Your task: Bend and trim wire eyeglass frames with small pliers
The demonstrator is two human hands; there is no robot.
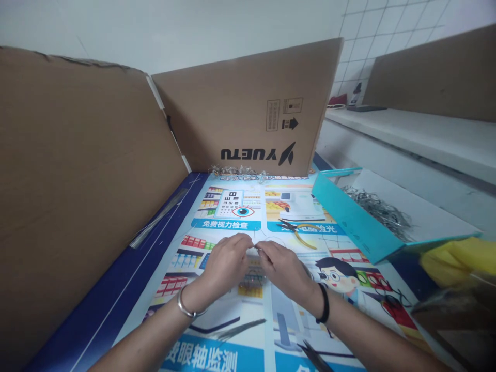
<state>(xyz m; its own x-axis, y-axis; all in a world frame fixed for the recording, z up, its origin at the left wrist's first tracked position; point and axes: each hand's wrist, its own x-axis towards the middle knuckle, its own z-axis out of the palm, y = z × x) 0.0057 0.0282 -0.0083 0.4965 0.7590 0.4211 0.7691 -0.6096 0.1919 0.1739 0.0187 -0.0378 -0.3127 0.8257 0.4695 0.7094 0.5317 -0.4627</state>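
My left hand (231, 261) and my right hand (284, 268) meet over the middle of the printed mat, fingertips almost touching. Both are closed in a pinch on a piece of thin wire (254, 247), mostly hidden by the fingers. Beyond my right hand lie pliers with yellow handles (301, 236), jaws apart. A bundle of straight wires (242, 329) rests on the mat between my forearms. Close to my right forearm, a dark pointed tool (314, 356) is cut off by the bottom edge. Another wire bundle (158, 219) lies on the left.
Cardboard panels (240, 113) stand at the back and left. Small twisted wire pieces (240, 170) are heaped along the back panel. On the right, a turquoise box (352, 227) holds tangled wire (377, 212). Dark wire loops (393, 299) and yellow cloth (453, 258) lie nearer.
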